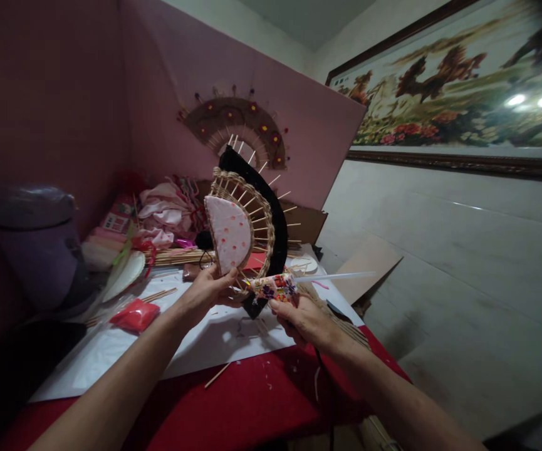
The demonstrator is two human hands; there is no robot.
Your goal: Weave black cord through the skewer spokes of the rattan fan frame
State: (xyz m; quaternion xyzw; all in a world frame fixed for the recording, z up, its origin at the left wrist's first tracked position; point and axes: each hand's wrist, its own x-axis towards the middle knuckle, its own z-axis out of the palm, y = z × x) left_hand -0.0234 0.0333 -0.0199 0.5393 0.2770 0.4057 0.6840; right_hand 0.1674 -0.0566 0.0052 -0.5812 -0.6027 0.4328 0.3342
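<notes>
Although the pink board [158,106] behind our red-clothed table [224,407] carried a flowered fan [230,116] (complete, by our reckoning), the fan [267,216] we held above the white sheet [190,366] seemed only part done. Its black band [280,233] followed the outer curve, though in that dim light we couldn't tell whether it was fixed throughout. The woven cord [250,190] and spotted half-round panel [230,235] looked settled; flowers were absent, and bare stick ends [294,225] poked past the band. Our left hand [214,288] pinched the fan's lower part, while our right hand [307,316] gripped a patterned glue gun [275,287], its clear glue stick [336,275] jutting out behind.
</notes>
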